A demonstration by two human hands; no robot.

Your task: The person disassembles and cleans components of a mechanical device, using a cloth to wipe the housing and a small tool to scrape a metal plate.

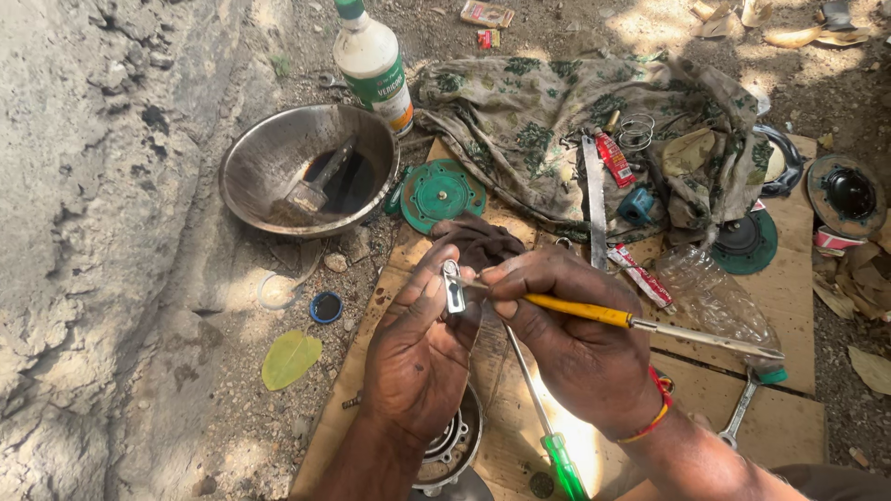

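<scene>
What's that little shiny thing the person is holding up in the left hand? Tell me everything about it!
The small metal piece is silvery, flat and roughly rectangular, with a rounded top and a narrow dark slot down its middle. It stands upright, pinched between the thumb and fingers of the left hand. The right hand holds a yellow-handled tool whose thin end meets the piece. Its finer details are too small to tell.

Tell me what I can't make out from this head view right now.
- Small metal part: lower end hidden by the left hand.
- Yellow-handled tool: its working tip is too small to tell, hidden by right hand fingers.
- Round metal assembly: covered by left wrist, cut off by bottom edge.
- Bowl contents: dark, unclear.
</scene>
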